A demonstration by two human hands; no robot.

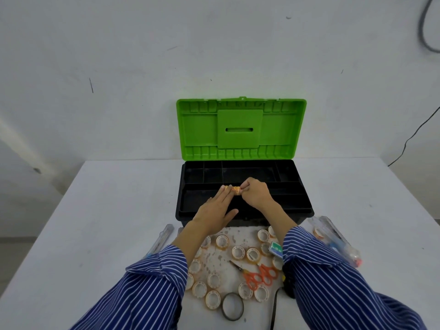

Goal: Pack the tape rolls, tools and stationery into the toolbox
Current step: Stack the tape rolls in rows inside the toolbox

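The black toolbox [300, 211] stands open, its green lid [281, 125] upright, with a black divided tray inside. Over the tray's front compartment my right hand [256, 192] pinches a small stack of yellowish tape rolls [235, 189]. My left hand [217, 209] lies flat with straight fingers, its fingertips touching the left end of that stack. Several more small tape rolls [238, 252] lie on the table in front of the box. Orange-handled scissors [260, 276] lie among them. A dark larger tape roll [232, 306] sits nearest to me.
A green-and-white staple box [276, 249] lies by my right sleeve. Clear plastic packs sit at the left [160, 241] and right [338, 239] of the rolls. A black cable [275, 306] runs off the front edge. The white table meets a white wall behind the box.
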